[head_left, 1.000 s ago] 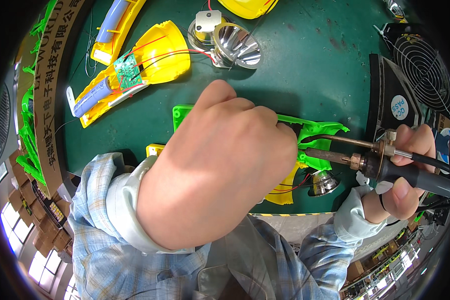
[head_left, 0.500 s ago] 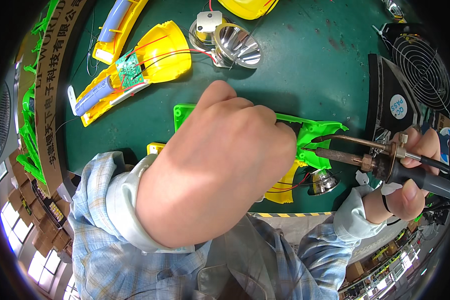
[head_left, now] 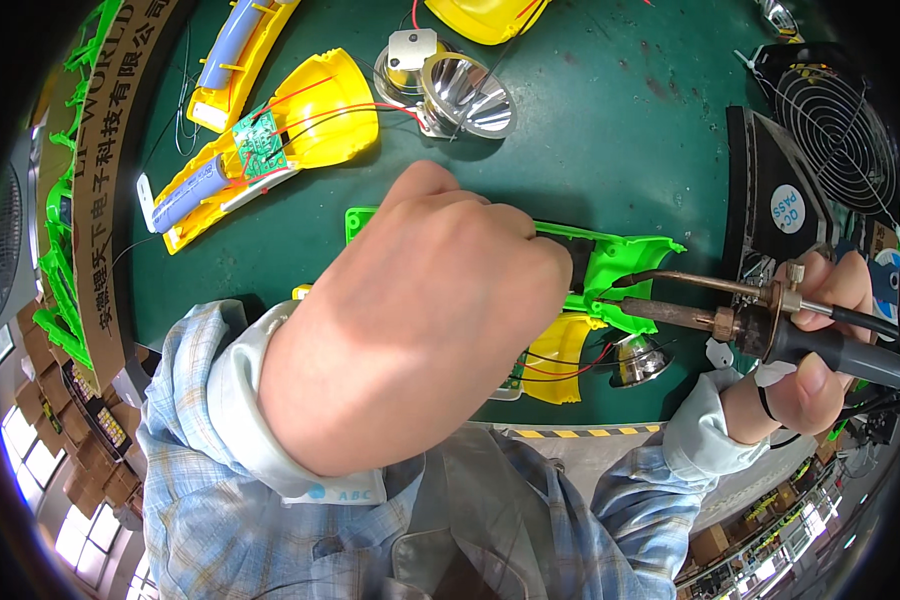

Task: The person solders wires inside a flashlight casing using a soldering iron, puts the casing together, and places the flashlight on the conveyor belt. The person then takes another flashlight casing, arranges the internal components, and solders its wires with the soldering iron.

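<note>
My left hand (head_left: 425,315) is closed above a green plastic flashlight half-shell (head_left: 630,262), covering its middle. Its fingertips are hidden beneath the hand, so what they grip does not show. In my right hand (head_left: 812,398) is a soldering iron (head_left: 795,350) with a thin metal solder-feed tube (head_left: 705,282) clamped alongside. Both the iron's tip and the tube's end point left, over the shell's flared right end. Whether the tip touches anything there cannot be made out.
Yellow half-shells (head_left: 335,110) with a blue battery cell (head_left: 192,190) and green circuit board (head_left: 260,143) lie upper left. Wired reflectors (head_left: 470,95) sit at the top; another reflector (head_left: 640,360) and yellow shell (head_left: 560,370) lie nearer me. A black fan (head_left: 835,130) stands right, a cardboard box (head_left: 120,190) left.
My left hand has shifted slightly left, uncovering more of the green shell and the yellow shell beside it. The soldering iron has moved a little left too, staying in my right hand.
</note>
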`<state>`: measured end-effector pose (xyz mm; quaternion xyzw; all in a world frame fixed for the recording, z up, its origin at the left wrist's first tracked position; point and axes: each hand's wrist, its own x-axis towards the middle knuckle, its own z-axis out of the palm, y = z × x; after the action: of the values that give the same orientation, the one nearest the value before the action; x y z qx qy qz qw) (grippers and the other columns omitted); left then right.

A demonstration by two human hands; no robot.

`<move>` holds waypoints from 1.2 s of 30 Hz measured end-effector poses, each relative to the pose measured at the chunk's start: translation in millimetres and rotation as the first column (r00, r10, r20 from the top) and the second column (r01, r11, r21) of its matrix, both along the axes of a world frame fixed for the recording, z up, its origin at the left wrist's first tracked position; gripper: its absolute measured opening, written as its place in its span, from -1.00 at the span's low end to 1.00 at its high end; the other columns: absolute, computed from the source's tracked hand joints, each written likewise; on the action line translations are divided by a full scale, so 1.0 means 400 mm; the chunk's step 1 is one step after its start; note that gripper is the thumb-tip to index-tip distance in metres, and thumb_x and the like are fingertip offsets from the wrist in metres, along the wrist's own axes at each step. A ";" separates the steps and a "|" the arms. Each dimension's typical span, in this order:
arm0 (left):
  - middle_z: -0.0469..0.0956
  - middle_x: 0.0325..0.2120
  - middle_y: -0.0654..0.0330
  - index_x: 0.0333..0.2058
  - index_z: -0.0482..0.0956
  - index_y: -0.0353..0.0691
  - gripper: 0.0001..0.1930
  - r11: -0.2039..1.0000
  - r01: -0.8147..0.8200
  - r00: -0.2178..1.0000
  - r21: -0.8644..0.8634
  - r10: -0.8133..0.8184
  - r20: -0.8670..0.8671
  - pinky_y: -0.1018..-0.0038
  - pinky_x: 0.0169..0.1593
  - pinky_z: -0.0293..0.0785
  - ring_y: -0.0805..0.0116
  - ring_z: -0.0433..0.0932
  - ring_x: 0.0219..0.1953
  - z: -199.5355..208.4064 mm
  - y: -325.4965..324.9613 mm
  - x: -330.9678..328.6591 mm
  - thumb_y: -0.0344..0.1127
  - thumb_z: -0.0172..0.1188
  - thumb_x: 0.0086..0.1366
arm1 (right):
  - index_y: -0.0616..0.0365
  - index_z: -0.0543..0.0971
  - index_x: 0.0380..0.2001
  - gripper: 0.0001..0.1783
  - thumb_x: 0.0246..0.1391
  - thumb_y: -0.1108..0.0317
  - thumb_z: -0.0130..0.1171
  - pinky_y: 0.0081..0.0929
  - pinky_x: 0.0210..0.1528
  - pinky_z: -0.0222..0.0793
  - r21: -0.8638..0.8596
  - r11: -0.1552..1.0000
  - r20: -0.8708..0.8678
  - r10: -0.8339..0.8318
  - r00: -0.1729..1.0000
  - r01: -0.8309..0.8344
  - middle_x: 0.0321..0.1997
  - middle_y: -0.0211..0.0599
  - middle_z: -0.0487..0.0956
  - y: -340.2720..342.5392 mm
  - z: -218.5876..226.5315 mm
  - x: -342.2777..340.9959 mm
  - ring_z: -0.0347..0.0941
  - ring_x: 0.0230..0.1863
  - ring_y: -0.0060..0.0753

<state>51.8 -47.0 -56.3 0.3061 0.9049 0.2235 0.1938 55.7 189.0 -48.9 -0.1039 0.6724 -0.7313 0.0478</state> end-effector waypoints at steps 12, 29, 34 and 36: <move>0.46 -0.66 0.21 -0.57 0.54 -0.23 -0.90 0.969 -0.094 0.978 0.228 0.133 -0.162 0.48 -0.44 0.22 0.28 0.37 -0.61 0.040 -0.046 0.011 -0.44 0.20 -0.18 | 0.24 0.23 -0.61 -0.59 -0.39 0.18 0.16 -0.72 -0.55 0.00 0.054 0.998 0.027 0.035 0.999 -0.036 -0.58 -0.35 0.17 0.011 0.004 0.000 0.06 -0.55 -0.54; 0.49 -0.59 0.29 -0.58 0.54 -0.22 -0.88 0.882 -0.375 0.866 0.284 0.443 -0.233 0.53 -0.44 0.16 0.42 0.39 -0.60 0.076 -0.261 0.129 -0.44 0.24 -0.21 | 0.36 0.29 -0.33 -0.63 -0.15 0.26 -0.05 -0.73 -0.67 0.05 -0.199 0.979 -0.142 -0.063 0.988 0.034 -0.46 -0.22 0.35 -0.106 0.062 -0.065 0.17 -0.64 -0.57; 0.48 -0.49 0.37 -0.47 0.55 -0.11 -0.78 0.956 -0.028 0.972 0.293 0.094 -0.215 0.55 -0.43 0.15 0.49 0.36 -0.55 0.070 -0.258 0.118 -0.30 0.28 -0.21 | 0.33 0.32 -0.16 -0.56 0.04 0.16 -0.15 -0.69 -0.74 -0.08 -0.222 0.973 -0.156 -0.095 0.983 0.059 -0.63 -0.26 0.34 -0.130 0.019 -0.062 0.11 -0.76 -0.58; 0.48 -0.49 0.38 -0.46 0.55 -0.11 -0.77 0.952 0.007 0.960 0.306 0.079 -0.269 0.55 -0.43 0.14 0.48 0.34 -0.57 0.034 -0.234 0.127 -0.29 0.28 -0.20 | 0.29 0.32 -0.14 -0.50 0.06 0.04 -0.15 -0.70 -0.74 -0.08 -0.206 0.975 -0.108 -0.103 0.989 0.079 -0.59 -0.25 0.36 -0.133 0.013 -0.062 0.10 -0.79 -0.61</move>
<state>102.7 -140.5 -42.7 0.3438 0.8834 0.3181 0.0112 31.1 136.0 -43.5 -0.1205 0.6005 -0.7896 -0.0362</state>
